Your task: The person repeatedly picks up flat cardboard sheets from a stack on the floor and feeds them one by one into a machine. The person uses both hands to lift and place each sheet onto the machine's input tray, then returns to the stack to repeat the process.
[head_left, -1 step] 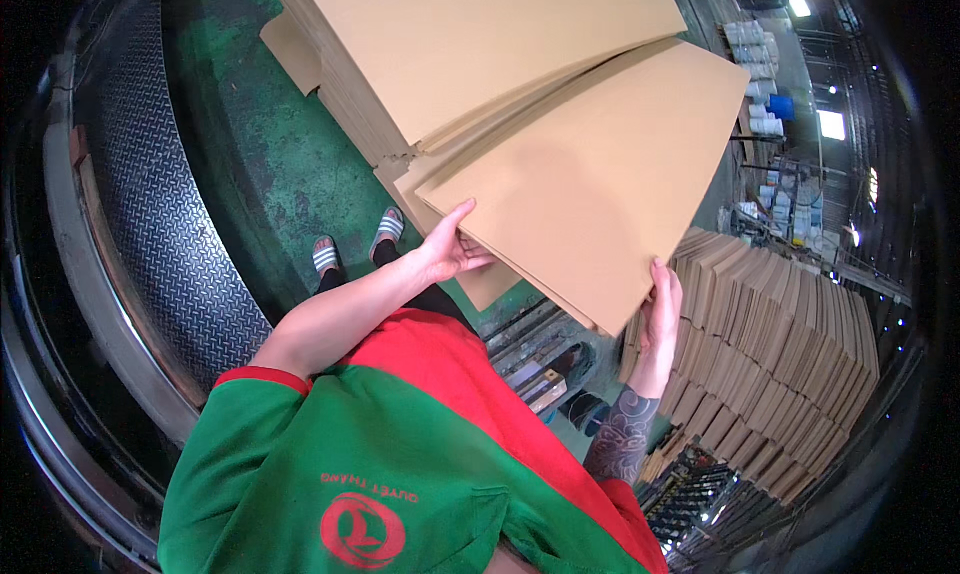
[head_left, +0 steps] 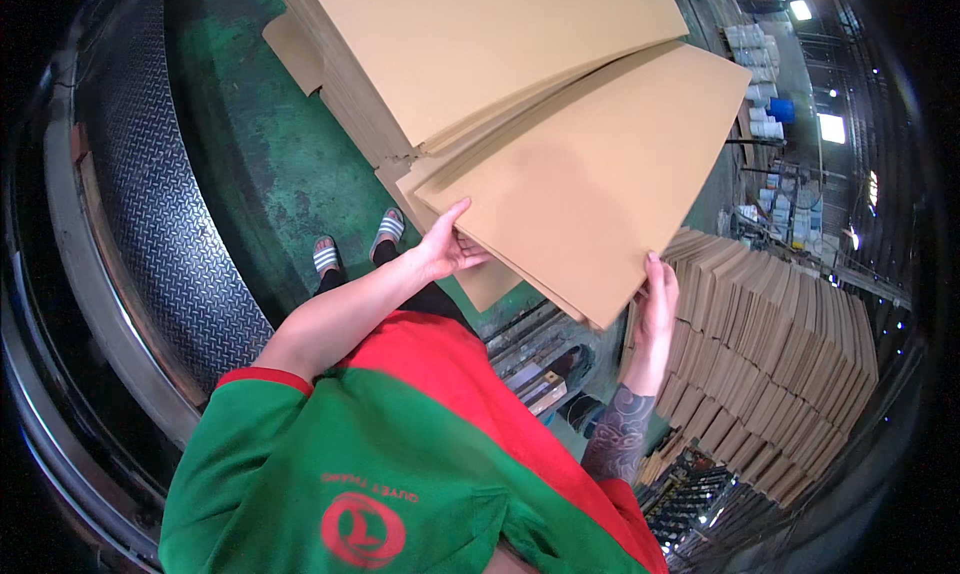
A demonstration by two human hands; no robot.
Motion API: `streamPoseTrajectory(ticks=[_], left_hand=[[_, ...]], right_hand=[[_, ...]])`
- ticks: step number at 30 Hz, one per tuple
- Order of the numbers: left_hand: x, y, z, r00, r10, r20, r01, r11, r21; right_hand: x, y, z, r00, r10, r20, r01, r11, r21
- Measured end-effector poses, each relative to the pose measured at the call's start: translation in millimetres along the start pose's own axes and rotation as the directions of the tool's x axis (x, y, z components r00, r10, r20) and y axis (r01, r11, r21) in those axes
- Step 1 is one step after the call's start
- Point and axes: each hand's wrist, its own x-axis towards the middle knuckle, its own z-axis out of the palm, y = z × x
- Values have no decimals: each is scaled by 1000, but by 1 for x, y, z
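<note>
A few flat brown cardboard sheets (head_left: 600, 164) lie layered in front of me, their near edge slightly fanned. My left hand (head_left: 450, 248) is closed on the left part of that edge, thumb on the top face and fingers underneath. At the right edge, my right hand (head_left: 656, 299) grips the same sheets, its thumb tip on top; the other fingers are partly hidden. The sheets' far side meets a tall stack of cardboard (head_left: 490, 49), and more sheet edges show below them on the left.
Several bundles of stacked cardboard (head_left: 760, 364) stand at the right. On the left is a diamond-plate metal surface (head_left: 170, 194) beside the green floor (head_left: 260, 124). Metal rails (head_left: 525, 349) lie below the sheets. White containers and a blue bucket (head_left: 780, 110) stand far right.
My right hand has shifted slightly up and left, and the near corner of the cardboard sheets has moved a little with it. My left hand has barely moved.
</note>
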Motion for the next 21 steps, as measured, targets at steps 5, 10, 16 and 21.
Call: streamPoseTrajectory(ticks=[5,10,16,21], left_hand=[[10,25,-29,1000,14,5,-14,995,-98],[10,43,-37,996,41,-78,-58,969,-241],[-1,44,-39,822,261,-507,-238,965,110],[-46,20,-7,167,943,-288,-458,333,824]], right_hand=[[20,-17,114,815,-564,-136,527,818,-231],[33,-69,143,669,-717,195,673,473,-569],[37,-104,161,564,-746,353,781,343,-522],[48,-113,163,486,-755,440,828,235,-509]])
